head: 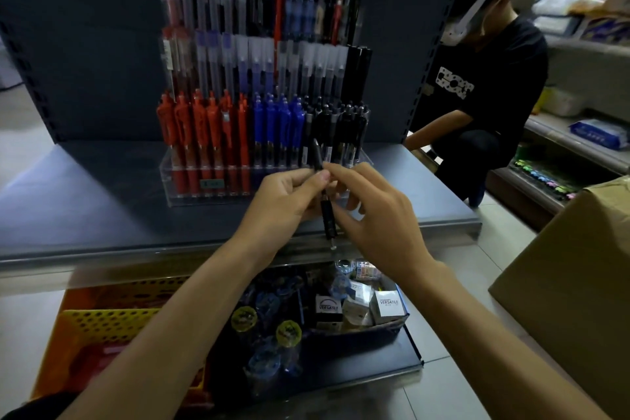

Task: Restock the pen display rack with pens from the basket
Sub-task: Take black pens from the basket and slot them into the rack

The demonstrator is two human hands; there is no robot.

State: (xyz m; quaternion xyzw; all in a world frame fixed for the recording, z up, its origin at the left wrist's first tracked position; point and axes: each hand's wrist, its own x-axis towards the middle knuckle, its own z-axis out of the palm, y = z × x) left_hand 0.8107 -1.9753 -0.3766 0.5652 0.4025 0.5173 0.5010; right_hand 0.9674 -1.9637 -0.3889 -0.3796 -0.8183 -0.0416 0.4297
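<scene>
Black pen: one, held in the air just in front of the rack's black section, near upright, top leaning slightly left, lower end above the shelf edge.
Left hand: thumb and curled fingers pinch the pen at mid-barrel.
Right hand: forefinger and thumb curled onto the same barrel, fingertips meeting those of the left hand.
Pen display rack: clear acrylic, tiered, standing on a dark grey shelf. Front tier holds red pens at left, blue pens in the middle and black pens at right.
Basket: orange and yellow perforated plastic, on the floor at lower left, contents blurred.
Lower shelf: small boxes marked VERSATILE and round packets.
Cardboard box: at right.
Second person: black T-shirt, crouched beside the shelf unit
</scene>
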